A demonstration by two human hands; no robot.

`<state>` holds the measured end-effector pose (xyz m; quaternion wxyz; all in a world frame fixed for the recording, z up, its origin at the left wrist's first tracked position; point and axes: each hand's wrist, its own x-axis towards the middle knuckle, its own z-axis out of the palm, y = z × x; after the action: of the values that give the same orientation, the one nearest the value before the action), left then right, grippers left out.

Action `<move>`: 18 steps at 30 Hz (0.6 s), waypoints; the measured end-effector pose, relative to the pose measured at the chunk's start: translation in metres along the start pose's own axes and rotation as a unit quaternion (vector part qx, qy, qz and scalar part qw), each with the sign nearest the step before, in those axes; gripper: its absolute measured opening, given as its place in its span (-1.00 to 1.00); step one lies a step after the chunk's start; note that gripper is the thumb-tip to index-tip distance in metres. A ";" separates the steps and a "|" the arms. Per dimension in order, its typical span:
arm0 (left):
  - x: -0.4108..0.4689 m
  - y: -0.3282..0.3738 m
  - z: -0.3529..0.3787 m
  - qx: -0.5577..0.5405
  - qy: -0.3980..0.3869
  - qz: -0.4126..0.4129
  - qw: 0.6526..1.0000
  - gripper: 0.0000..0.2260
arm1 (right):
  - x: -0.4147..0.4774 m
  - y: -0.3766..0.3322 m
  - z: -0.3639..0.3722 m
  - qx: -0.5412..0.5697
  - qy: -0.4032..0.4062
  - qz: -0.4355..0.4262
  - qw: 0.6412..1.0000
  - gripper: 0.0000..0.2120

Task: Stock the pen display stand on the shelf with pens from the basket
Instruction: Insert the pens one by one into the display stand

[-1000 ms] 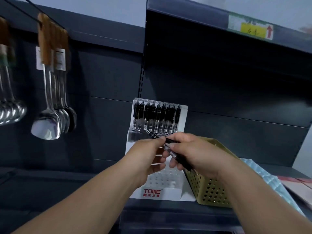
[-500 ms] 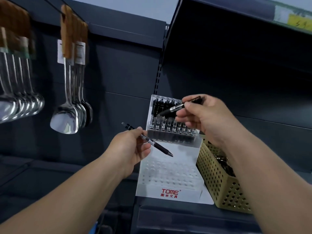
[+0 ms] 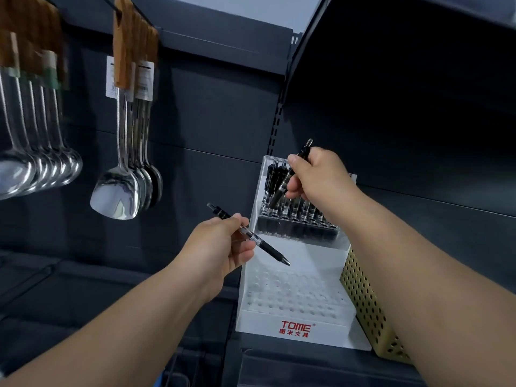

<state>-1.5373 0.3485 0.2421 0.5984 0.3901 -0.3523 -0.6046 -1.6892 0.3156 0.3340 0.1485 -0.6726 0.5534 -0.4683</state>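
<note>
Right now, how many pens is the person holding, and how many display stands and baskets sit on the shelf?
Pens held: 2, the left-hand pen in the left hand and the right-hand pen in the right hand
Display stands: 1, the white display stand
Baskets: 1, the perforated basket
Total: 4

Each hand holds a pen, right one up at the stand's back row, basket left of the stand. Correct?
No: the head view shows the basket right of the stand, not left. The rest holds: the left hand grips one pen, the right hand holds another pen at the back row.
</note>
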 end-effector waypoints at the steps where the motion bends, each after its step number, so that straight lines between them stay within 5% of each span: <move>1: 0.001 0.000 -0.001 -0.001 0.002 -0.001 1.000 -0.81 | 0.002 0.000 0.002 -0.002 -0.003 0.001 1.000 -0.75; 9: 0.006 -0.001 -0.007 0.005 0.003 0.001 1.000 -0.81 | 0.007 -0.002 0.015 -0.042 -0.032 0.018 0.998 -0.72; 18: 0.007 0.000 -0.007 0.019 -0.004 0.009 1.000 -0.80 | 0.000 0.012 0.039 -0.219 0.015 -0.017 0.976 -0.57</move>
<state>-1.5307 0.3423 0.2381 0.5948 0.3958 -0.3701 -0.5938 -1.6653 0.2995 0.3054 -0.0182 -0.6908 0.6334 -0.3483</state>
